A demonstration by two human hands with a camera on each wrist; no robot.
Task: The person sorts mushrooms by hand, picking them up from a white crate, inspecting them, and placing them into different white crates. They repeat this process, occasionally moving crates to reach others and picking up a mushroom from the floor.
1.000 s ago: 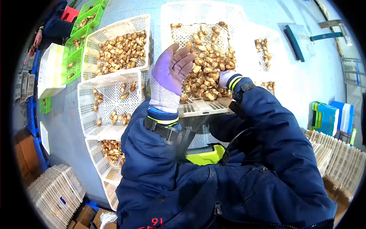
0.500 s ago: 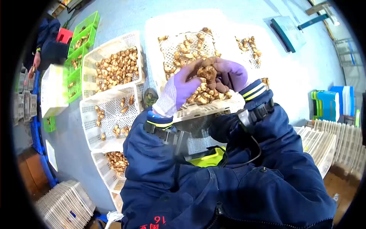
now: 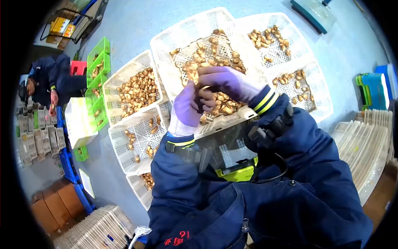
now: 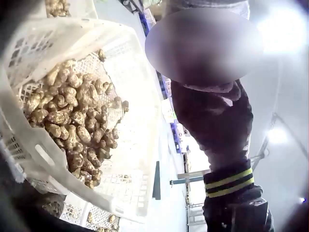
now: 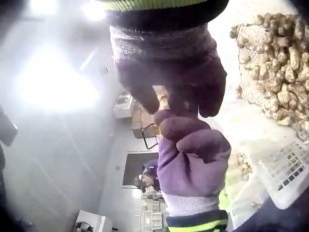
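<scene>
Both hands wear purple-and-grey gloves and meet over the large white basket. A brown-and-cream mushroom stands up between their fingertips. My left hand grips its lower part from the near side, fingers curled. From the right, my right hand pinches it with bent fingers. In the right wrist view only a small piece of the mushroom shows between the gloves. A blurred patch covers part of the left wrist view. Under the hands lies a heap of similar mushrooms.
More white baskets with mushrooms stand left and right. Green crates line up farther left, near another person in dark clothes. Stacked white baskets are at the right, and a scale lies behind.
The right hand came up out of the heap with a mushroom, and the raised, spread left hand joined it. The mushroom has since been turned and shifted left. The head view has swung round.
</scene>
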